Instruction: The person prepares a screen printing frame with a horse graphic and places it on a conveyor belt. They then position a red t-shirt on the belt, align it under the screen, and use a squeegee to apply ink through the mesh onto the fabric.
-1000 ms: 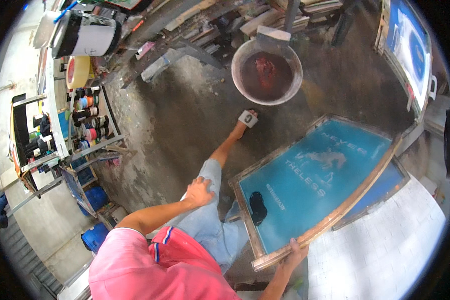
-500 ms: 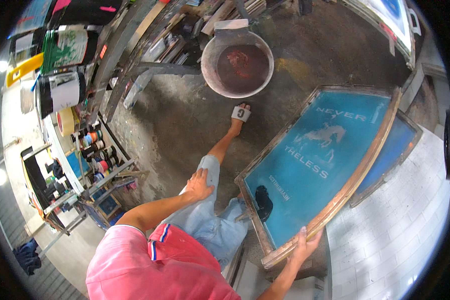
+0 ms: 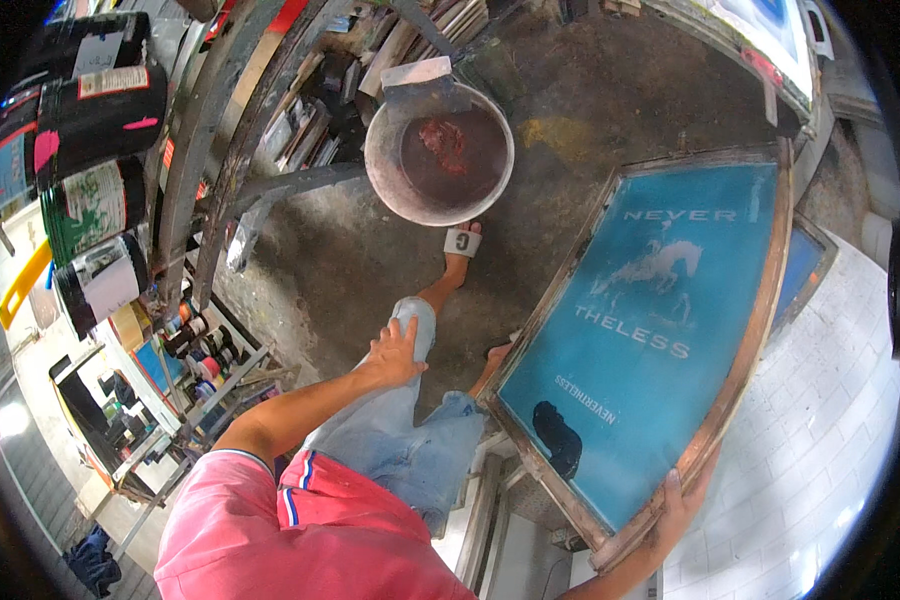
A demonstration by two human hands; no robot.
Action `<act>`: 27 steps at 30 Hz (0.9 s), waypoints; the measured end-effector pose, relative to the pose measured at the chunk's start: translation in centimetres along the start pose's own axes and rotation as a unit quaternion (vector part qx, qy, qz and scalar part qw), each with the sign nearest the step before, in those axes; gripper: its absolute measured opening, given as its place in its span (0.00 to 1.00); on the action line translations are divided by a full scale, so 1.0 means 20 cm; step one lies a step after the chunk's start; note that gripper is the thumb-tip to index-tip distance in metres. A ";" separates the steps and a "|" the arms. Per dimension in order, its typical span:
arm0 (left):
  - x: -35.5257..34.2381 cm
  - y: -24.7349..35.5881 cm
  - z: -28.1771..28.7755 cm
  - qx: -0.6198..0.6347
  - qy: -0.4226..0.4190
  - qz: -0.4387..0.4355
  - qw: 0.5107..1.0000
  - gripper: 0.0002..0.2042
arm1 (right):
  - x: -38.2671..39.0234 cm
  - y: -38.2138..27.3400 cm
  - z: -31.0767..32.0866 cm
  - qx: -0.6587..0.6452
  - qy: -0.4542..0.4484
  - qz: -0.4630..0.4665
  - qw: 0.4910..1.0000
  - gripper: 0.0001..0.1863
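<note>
A large screen printing frame (image 3: 635, 385), blue mesh in a worn wooden border, leans at my right with white lettering and a horse-and-rider figure on it. My right hand (image 3: 682, 505) grips the wooden border near its lower right corner, fingertips over the edge and the rest partly behind it. A dark blotch (image 3: 558, 440) marks the lower left of the mesh. My left hand (image 3: 394, 355) rests on my left leg near the knee of my light blue jeans (image 3: 385, 425), fingers slightly apart, holding nothing.
A white bucket (image 3: 382, 165) of murky reddish liquid stands ahead, by my sandalled foot. Behind the frame leans a second blue screen (image 3: 802, 265), near a white tiled surface (image 3: 805, 480). Ink tubs (image 3: 95, 205) crowd a rack at left; wood scraps (image 3: 315, 130) lie beyond.
The frame's lower end has swung rightward with my right hand still on its border. My view has shifted, so the bucket appears further left. My left hand stays on my leg.
</note>
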State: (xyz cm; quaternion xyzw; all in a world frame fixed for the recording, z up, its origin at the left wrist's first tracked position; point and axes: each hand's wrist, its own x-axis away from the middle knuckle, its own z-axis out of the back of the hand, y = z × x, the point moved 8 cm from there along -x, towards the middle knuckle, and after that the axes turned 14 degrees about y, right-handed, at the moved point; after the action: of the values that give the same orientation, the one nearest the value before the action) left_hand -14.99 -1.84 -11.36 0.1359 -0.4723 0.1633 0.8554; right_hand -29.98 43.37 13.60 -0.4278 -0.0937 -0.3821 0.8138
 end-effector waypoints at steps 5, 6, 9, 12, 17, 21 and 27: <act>-0.07 0.01 0.05 -0.009 0.001 -0.006 1.000 0.50 | 0.02 -0.05 -0.01 0.043 0.039 0.010 0.998 0.46; -0.08 0.02 0.06 -0.009 0.000 -0.004 1.000 0.50 | 0.03 -0.05 -0.03 0.050 0.039 0.006 0.998 0.46; -0.08 0.05 0.07 -0.012 0.004 0.004 1.000 0.49 | 0.07 -0.08 -0.04 0.044 0.047 -0.014 0.998 0.46; -0.07 0.07 0.07 0.003 0.000 0.017 1.000 0.48 | 0.09 -0.10 -0.05 0.061 0.054 -0.024 0.996 0.45; -0.08 0.08 0.08 0.030 -0.008 0.030 0.999 0.47 | 0.09 -0.14 -0.07 0.071 0.046 -0.013 0.996 0.43; -0.11 0.07 0.09 0.041 -0.008 0.037 0.998 0.46 | 0.09 -0.18 -0.10 0.062 0.044 -0.004 0.997 0.43; -0.12 0.05 0.09 0.050 -0.002 0.031 0.998 0.46 | 0.10 -0.23 -0.14 0.010 0.059 -0.064 0.996 0.43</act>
State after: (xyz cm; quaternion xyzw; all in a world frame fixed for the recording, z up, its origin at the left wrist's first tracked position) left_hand -17.95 -1.89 -12.44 0.1643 -0.4689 0.2130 0.8413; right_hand -32.29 38.66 15.73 -0.3893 -0.0760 -0.4570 0.7961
